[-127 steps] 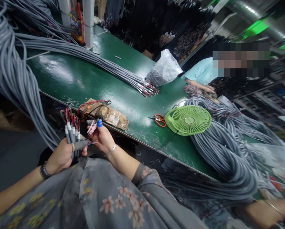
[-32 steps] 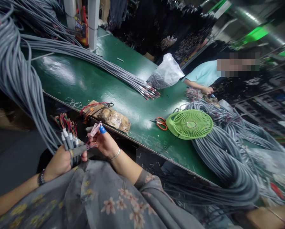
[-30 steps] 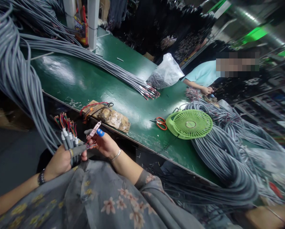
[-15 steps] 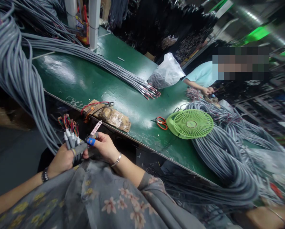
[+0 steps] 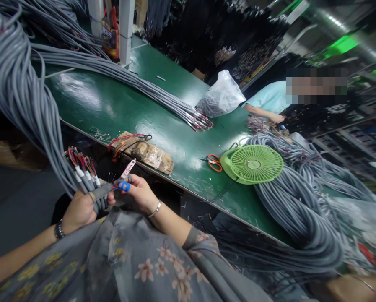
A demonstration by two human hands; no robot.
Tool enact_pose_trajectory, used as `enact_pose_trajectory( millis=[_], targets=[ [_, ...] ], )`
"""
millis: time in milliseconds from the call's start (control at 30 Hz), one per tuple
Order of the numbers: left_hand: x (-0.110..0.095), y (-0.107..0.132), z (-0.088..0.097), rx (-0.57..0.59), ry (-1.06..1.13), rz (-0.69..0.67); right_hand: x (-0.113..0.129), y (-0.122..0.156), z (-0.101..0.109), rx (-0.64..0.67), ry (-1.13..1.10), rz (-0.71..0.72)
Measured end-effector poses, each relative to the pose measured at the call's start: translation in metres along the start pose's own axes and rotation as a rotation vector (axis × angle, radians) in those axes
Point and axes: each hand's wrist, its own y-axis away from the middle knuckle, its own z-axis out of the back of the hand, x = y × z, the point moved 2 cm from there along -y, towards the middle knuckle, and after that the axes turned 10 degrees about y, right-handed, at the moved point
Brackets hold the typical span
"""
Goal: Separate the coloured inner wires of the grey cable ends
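My left hand is closed round a bunch of grey cable ends that stick up with stripped red, green and blue wires at their tips. My right hand is closed on a small pink tool, which points up and away from me. A blue cap covers one of its fingertips, which rests against the end of one grey cable held in the left hand. Both hands are over my lap, just in front of the green table's edge.
A green table carries a long bundle of grey cables, a taped brown block with red wire, orange scissors, a green fan and a plastic bag. Thick grey cable coils hang at left and right. Another person works opposite.
My right hand has dropped from a raised position down onto the cable ends. The bunch in my left hand has tilted to the left.
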Motion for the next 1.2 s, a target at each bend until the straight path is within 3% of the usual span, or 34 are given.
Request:
enact_pose_trajectory(
  millis=[100, 200, 333, 567, 667, 867, 1200],
  targets=[
    [-0.003, 0.002, -0.004, 0.012, 0.018, 0.032, 0.004, -0.010, 0.010, 0.041, -0.118, -0.053],
    [-0.005, 0.005, -0.011, -0.009, 0.034, 0.042, 0.011, -0.020, 0.014, 0.003, -0.134, -0.075],
    [-0.003, 0.005, -0.020, 0.022, 0.006, 0.000, 0.016, -0.028, 0.007, -0.032, -0.087, 0.031],
    [0.002, 0.000, -0.016, 0.017, -0.020, 0.012, 0.009, -0.026, 0.000, -0.287, -0.035, 0.213],
    [0.003, 0.000, -0.014, -0.010, -0.016, 0.018, 0.008, -0.026, -0.002, -0.260, -0.040, 0.169],
    [0.007, -0.001, -0.012, 0.030, -0.041, 0.023, 0.012, -0.032, -0.008, -0.116, -0.253, -0.072],
    [0.006, 0.002, -0.017, -0.032, -0.030, 0.095, 0.008, -0.036, -0.010, -0.131, -0.356, -0.023]
  ],
)
